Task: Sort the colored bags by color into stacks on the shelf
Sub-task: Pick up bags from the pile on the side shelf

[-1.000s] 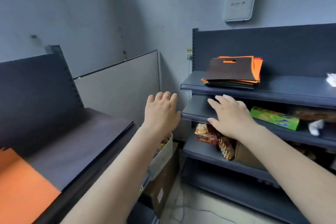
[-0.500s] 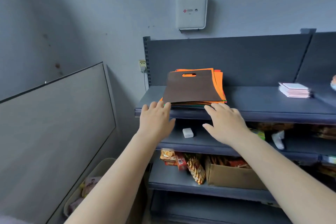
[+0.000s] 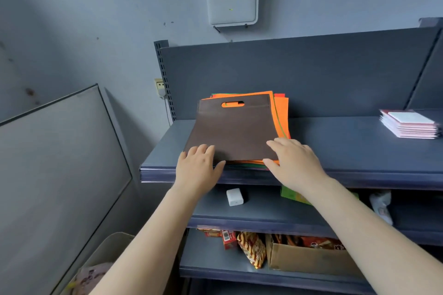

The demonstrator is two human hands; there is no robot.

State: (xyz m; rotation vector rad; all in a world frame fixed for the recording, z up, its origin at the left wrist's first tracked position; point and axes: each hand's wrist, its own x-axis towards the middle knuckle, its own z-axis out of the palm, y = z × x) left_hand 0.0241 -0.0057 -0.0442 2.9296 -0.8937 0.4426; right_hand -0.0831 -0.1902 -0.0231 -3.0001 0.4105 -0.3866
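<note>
A pile of flat bags lies on the top shelf (image 3: 347, 151) of a dark grey rack. A brown bag (image 3: 230, 129) with a cut-out handle is on top. Orange bags (image 3: 281, 115) stick out beneath it, with thin green and red edges showing. My left hand (image 3: 197, 170) reaches the pile's near left corner, fingers straight and over the brown bag's edge. My right hand (image 3: 292, 163) lies with spread fingers on the near right corner of the brown bag, thumb at the pile's front edge. Neither hand grips anything.
A stack of pink-white booklets (image 3: 410, 123) sits at the right of the same shelf. The shelf below holds a white charger (image 3: 235, 196) and a green box (image 3: 291, 195). Snack packs and a cardboard box (image 3: 309, 258) fill the lower shelf. A grey panel (image 3: 55, 175) leans at left.
The view has swung right and closer to the rack. Both hands have moved forward from in front of the shelf edge onto the near corners of the bag pile.
</note>
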